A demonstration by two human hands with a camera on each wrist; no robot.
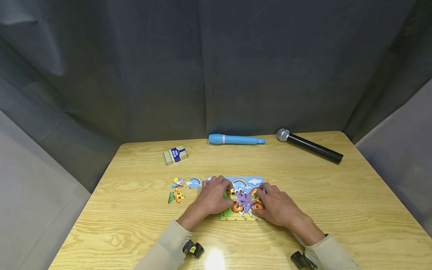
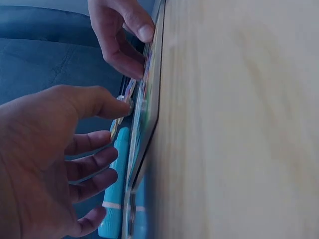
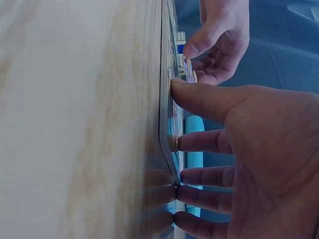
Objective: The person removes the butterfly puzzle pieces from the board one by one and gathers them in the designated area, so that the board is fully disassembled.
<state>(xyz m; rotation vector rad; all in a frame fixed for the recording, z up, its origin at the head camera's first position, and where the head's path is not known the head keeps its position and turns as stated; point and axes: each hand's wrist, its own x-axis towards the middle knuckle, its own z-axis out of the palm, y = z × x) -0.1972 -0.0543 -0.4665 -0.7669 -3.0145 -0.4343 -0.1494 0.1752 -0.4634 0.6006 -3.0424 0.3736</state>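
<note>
Both hands lay on the puzzle board (image 1: 241,215) at the table's (image 1: 337,195) near middle: left hand (image 1: 213,197) pinching a piece, right hand (image 1: 276,205) pressing flat, grasping nothing. Seating it well likely meant lowering it level. Loose pieces (image 1: 177,189) lay left of the grip. Only the wrist views showed the board's thin edge (image 3: 164,99).
</note>
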